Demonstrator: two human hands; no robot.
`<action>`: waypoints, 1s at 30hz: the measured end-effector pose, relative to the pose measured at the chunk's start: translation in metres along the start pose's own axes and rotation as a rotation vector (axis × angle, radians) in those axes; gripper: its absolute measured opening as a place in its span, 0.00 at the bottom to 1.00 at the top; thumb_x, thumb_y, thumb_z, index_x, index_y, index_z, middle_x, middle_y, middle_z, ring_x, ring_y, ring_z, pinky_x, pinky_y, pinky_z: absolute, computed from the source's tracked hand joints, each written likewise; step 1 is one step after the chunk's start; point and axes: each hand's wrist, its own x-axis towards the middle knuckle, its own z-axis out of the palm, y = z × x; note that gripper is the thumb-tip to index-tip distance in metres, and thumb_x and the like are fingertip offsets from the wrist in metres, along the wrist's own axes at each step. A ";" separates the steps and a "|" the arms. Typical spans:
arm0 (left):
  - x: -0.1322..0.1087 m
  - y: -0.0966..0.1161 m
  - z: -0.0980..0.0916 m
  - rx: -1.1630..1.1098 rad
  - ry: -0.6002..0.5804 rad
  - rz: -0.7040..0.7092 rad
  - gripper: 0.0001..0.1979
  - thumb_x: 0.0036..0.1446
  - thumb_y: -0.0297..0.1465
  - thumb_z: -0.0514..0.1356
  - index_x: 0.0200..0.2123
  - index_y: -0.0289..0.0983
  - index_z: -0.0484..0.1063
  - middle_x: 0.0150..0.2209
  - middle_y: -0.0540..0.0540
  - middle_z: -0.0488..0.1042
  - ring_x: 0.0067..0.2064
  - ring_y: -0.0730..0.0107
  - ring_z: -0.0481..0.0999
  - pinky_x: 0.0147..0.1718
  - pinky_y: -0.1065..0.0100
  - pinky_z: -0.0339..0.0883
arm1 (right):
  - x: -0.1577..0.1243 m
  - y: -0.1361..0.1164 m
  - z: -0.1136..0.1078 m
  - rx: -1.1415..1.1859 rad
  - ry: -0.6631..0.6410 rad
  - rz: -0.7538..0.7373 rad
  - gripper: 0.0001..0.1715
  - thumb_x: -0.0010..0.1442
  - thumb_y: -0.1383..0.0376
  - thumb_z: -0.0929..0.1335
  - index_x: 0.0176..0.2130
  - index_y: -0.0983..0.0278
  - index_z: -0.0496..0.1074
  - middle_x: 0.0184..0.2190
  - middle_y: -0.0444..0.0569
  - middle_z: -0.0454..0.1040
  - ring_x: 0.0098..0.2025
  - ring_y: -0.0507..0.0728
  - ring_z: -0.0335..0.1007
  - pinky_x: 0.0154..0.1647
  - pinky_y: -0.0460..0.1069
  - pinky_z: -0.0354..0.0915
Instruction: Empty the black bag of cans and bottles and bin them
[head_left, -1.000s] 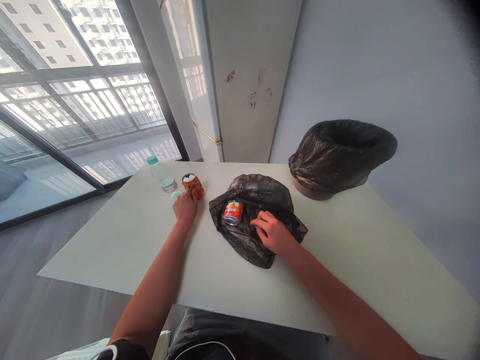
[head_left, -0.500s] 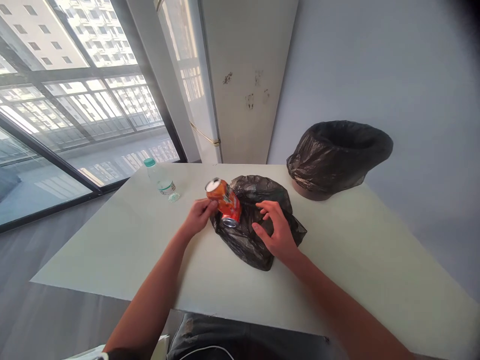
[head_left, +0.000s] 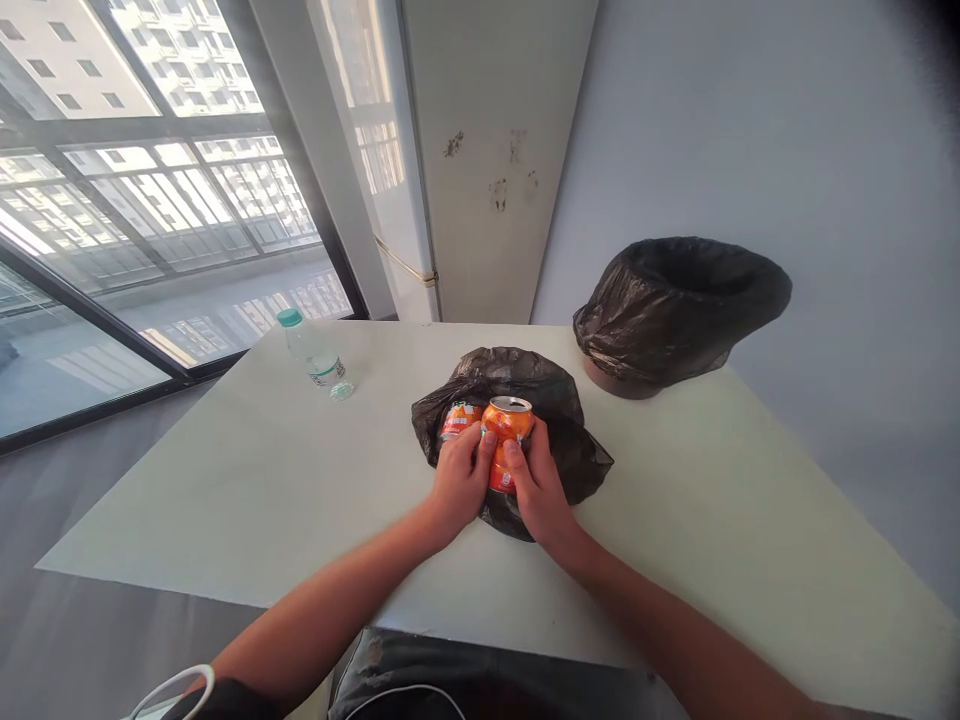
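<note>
Both of my hands grip an orange and red soda can [head_left: 505, 424] that stands nearly upright over a black plastic bag [head_left: 525, 372]. My left hand [head_left: 459, 482] wraps its left side, with the thumb on the front. On the other side my right hand [head_left: 541, 492] closes round it, thumb also in front. The can's silver top with a dark opening faces up. A second orange soda can [head_left: 460, 418] rests against the bag just left of the first, its lower part hidden by my left hand. The bag lies spread and crumpled on the white table [head_left: 300, 490].
A bin lined with a black bag [head_left: 660, 330] stands at the table's back right, beside the wall. A clear plastic bottle with a green cap [head_left: 311, 355] stands at the back left. Behind the table is a tall cabinet-like panel [head_left: 487, 260]; glass doors are on the left.
My left hand has moved right from the bag's left edge, and my right hand has come in from an open pose. Both now hold one can upright; another shows left of it.
</note>
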 end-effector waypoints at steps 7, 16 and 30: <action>-0.006 0.003 0.004 0.001 0.081 0.023 0.23 0.77 0.41 0.49 0.26 0.40 0.56 0.23 0.52 0.61 0.25 0.72 0.58 0.27 0.64 0.53 | -0.005 0.007 0.008 -0.008 0.046 0.017 0.22 0.77 0.48 0.61 0.59 0.60 0.63 0.53 0.55 0.75 0.54 0.63 0.74 0.59 0.58 0.71; -0.009 0.008 0.003 0.021 0.130 0.097 0.22 0.76 0.36 0.51 0.26 0.39 0.53 0.22 0.54 0.58 0.24 0.75 0.55 0.26 0.67 0.51 | -0.007 0.011 0.009 0.019 0.040 0.015 0.22 0.77 0.45 0.61 0.56 0.59 0.65 0.53 0.53 0.76 0.54 0.63 0.74 0.54 0.56 0.71; -0.003 0.002 -0.006 -0.067 0.170 -0.058 0.25 0.77 0.44 0.46 0.27 0.39 0.55 0.25 0.52 0.57 0.28 0.71 0.55 0.29 0.65 0.51 | 0.008 0.013 0.000 0.591 0.050 0.253 0.29 0.68 0.41 0.71 0.59 0.54 0.75 0.59 0.46 0.77 0.64 0.64 0.71 0.65 0.58 0.70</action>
